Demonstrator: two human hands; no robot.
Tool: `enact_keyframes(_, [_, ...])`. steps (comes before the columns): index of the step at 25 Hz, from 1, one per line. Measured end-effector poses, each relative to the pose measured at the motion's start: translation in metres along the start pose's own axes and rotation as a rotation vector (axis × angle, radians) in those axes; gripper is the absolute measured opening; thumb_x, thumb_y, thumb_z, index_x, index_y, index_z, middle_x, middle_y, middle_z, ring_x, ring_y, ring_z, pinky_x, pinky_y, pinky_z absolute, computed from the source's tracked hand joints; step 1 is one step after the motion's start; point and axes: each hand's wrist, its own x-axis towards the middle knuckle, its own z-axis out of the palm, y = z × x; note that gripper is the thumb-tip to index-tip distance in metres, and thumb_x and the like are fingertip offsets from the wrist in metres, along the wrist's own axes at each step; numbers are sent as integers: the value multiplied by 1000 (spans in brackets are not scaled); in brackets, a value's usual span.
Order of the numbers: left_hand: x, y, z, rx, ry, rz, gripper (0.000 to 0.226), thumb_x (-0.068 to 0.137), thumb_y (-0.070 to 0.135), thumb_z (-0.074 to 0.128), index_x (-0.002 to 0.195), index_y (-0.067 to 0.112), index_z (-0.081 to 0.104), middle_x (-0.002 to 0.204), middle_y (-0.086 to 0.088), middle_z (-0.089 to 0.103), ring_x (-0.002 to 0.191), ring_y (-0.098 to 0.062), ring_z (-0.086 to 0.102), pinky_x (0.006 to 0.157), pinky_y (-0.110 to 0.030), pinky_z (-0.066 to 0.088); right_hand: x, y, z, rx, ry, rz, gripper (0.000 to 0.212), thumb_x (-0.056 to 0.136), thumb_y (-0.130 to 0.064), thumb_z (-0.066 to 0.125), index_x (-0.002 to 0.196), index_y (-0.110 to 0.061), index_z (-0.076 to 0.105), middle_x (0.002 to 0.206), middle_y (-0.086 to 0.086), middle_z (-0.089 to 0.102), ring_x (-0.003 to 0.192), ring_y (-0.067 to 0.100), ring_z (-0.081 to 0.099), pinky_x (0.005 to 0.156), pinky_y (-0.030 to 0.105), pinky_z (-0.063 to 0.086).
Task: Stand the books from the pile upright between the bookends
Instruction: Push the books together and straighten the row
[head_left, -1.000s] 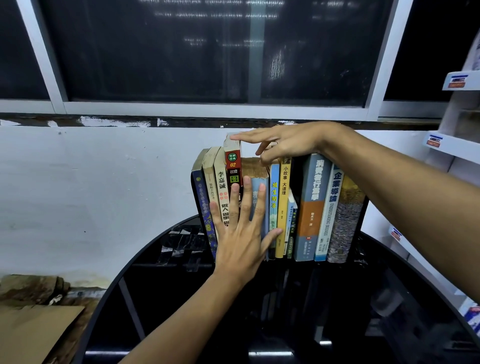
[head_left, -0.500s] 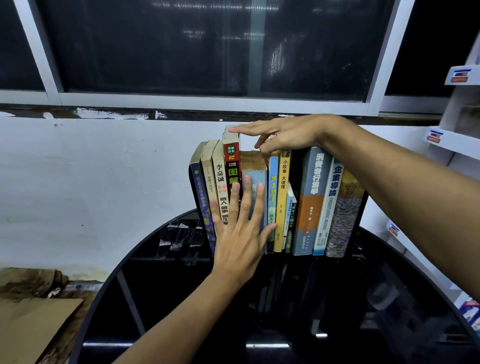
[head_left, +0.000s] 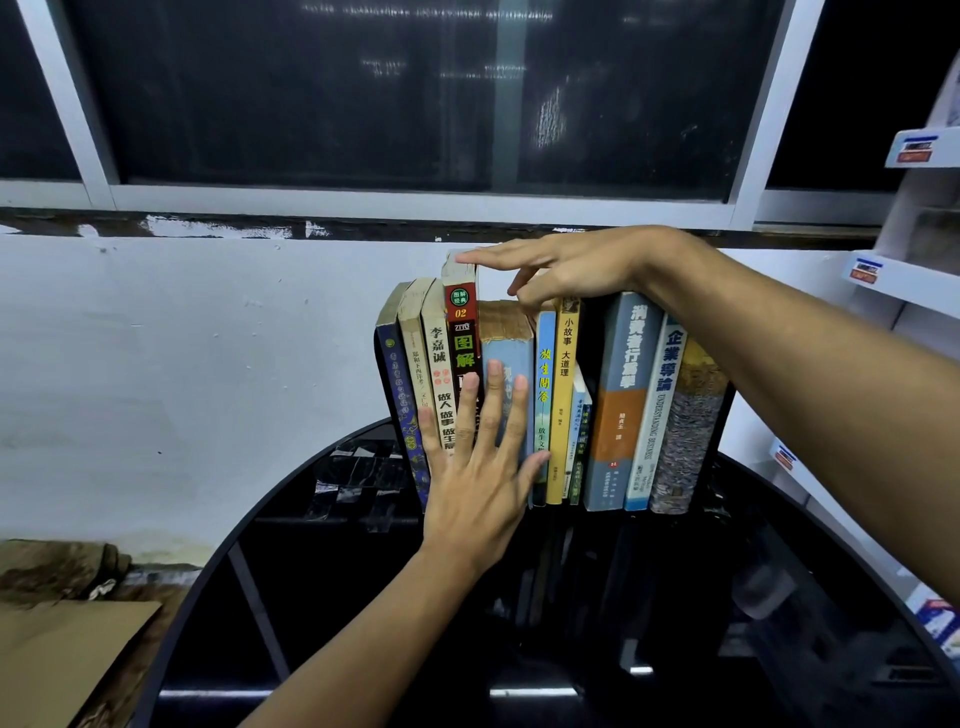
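Left hand (head_left: 475, 480), fingers spread flat, presses the spines to square the row of books (head_left: 550, 400); right hand (head_left: 566, 270), open, steadies the tops above the red book (head_left: 461, 332), probably against toppling.

Dim, perhaps overhead light; glare on glossy black table (head_left: 322, 519); warped edges.

Glossy black glass table (head_left: 322, 571), worn paper book tops (head_left: 504, 317), matt rough cardboard (head_left: 67, 654), scuffed painted wall (head_left: 182, 364).
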Motion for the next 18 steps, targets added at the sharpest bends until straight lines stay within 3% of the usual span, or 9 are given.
enact_keyframes(4, [0,1,-6,-41,-23,0,82,105,58,34,161,16,-9,169,-11,-13,156,-30,-12,120,-66,-5,-3,6,-1,-21,8,-6,70,97,-23,55,154,-49,26,164,-12,21,134,5,33,92,14,31])
enact_keyframes(8, [-2,7,-19,-169,-18,3,80,104,55,36,161,21,-8,170,-8,-12,156,-28,-9,119,-67,-8,-12,10,5,71,122,-49,69,83,-48,63,148,-31,48,156,-6,42,141,5,39,114,18,32])
enact_keyframes(12, [11,21,-28,-204,-7,23,83,103,58,37,161,22,-8,170,-5,-13,157,-26,-9,118,-65,-12,-29,21,3,69,215,10,65,80,-65,62,139,-40,55,145,-17,50,130,-6,42,116,18,31])
enact_keyframes(15, [16,33,-21,-174,-27,22,87,100,61,38,161,21,-9,170,-4,-13,156,-24,-11,117,-67,-12,-46,31,5,103,278,2,48,87,-61,57,131,-42,60,132,-24,57,124,-8,51,113,22,37])
enact_keyframes(18, [18,37,-8,-99,-19,16,86,100,62,35,161,21,-8,170,-3,-15,156,-25,-13,117,-67,-10,-50,35,1,22,208,17,47,93,-46,57,140,-44,53,150,-18,47,138,-2,40,118,26,30])
